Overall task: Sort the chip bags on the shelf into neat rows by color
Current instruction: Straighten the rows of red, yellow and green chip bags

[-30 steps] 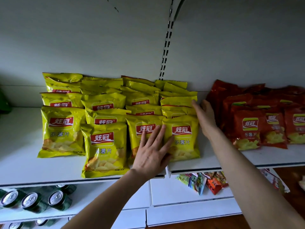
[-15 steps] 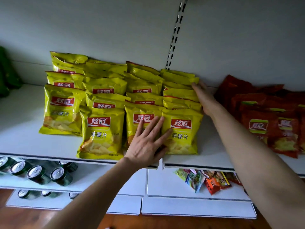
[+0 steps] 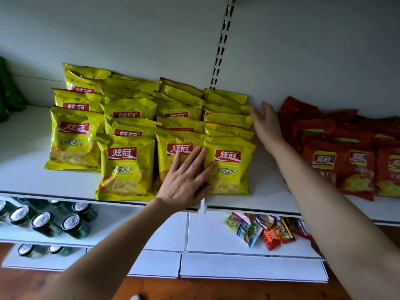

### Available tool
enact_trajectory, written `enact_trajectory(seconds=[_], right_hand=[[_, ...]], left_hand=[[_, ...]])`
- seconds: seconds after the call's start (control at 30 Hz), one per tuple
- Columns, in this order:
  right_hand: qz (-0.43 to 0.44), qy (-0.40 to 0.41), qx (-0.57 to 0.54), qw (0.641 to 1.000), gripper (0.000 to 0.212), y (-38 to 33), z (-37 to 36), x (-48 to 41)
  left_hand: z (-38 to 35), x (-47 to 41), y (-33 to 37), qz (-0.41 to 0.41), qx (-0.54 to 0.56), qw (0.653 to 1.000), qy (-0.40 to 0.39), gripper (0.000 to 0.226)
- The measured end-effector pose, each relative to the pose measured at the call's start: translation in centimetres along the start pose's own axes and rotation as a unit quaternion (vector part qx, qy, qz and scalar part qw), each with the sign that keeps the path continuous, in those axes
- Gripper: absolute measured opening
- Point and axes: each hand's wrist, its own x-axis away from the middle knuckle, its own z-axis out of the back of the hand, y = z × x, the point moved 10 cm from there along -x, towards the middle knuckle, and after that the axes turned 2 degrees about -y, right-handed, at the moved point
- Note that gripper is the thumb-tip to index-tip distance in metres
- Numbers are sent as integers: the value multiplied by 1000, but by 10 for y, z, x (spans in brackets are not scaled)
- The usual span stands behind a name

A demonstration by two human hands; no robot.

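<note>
**A:** Head view. What is lying on the shelf (image 3: 266, 191)?

**B:** Yellow chip bags (image 3: 125, 167) are lying at left in four overlapping rows, each showing a red "炫冠" logo above "乐薯片". Red chip bags (image 3: 322, 163), with the same logo framed in green, are lying apart at right.

**A:** And each grip?

**B:** The left grip (image 3: 184, 182), released and flat, is pressing on the two right-hand front yellow bags. The right grip (image 3: 265, 126), fingers relaxed and holding nothing, is reaching beside the rightmost yellow row; contact cannot be told.

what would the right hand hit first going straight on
Probably the rear yellow chip bags of the rightmost row; depth is unclear, so the right hand might instead reach the back wall.
</note>
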Motion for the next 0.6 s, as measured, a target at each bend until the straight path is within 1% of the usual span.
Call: enact_trajectory(seconds=[0.1, 0.23, 0.33, 0.4, 0.5, 0.53, 0.6], right_hand=[[56, -13, 28, 998, 48, -8, 10, 19], [94, -7, 47, 994, 40, -11, 17, 45], [123, -2, 71, 990, 35, -25, 18, 60], [146, 0, 94, 985, 37, -38, 14, 68], [173, -16, 121, 977, 50, -56, 0, 84], [178, -17, 131, 975, 52, -65, -6, 91], [212, -16, 118, 970, 47, -90, -22, 107]], left_hand=[[1, 0, 0, 2, -2, 1000, 1, 52], [8, -2, -2, 11, -3, 1000, -17, 49], [22, 4, -7, 24, 4, 1000, -8, 47], [35, 18, -19, 44, 12, 999, 9, 43], [54, 49, -49, 69, 6, 997, 19, 45], [60, 59, -61, 77, -1, 997, 21, 46], [71, 76, -87, 96, -8, 995, 28, 46]])
